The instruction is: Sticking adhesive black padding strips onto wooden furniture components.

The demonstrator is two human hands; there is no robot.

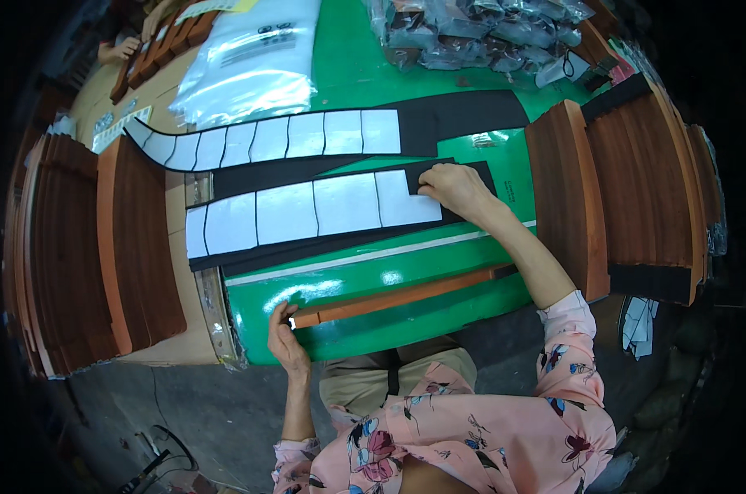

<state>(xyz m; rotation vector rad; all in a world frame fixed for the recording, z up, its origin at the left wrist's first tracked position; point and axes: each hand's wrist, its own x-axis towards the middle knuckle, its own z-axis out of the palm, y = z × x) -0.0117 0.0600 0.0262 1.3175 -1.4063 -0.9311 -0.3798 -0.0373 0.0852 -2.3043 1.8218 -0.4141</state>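
Note:
My right hand (458, 191) is closed in a pinch at the right end of a black foam strip (348, 206) faced with white squares. Its curled fingers hide whatever is between them. Bare black shows beside the last white square, under the fingertips. Near the table's front edge, my left hand (288, 342) grips the left end of a narrow reddish-brown wooden bar (398, 300), thumb and fingers closed about it. A small white spot shows at those fingertips. The bar lies slanted on the green tabletop (348, 276), and its right end carries a black piece (503, 271).
Another white-faced black strip (266, 140) lies behind, its left end curling over stacked brown boards (142, 247). More boards (636, 193) stand at the right. Clear plastic packaging (249, 58) and bagged parts (480, 33) lie at the back. Another person's hands (126, 48) show far left.

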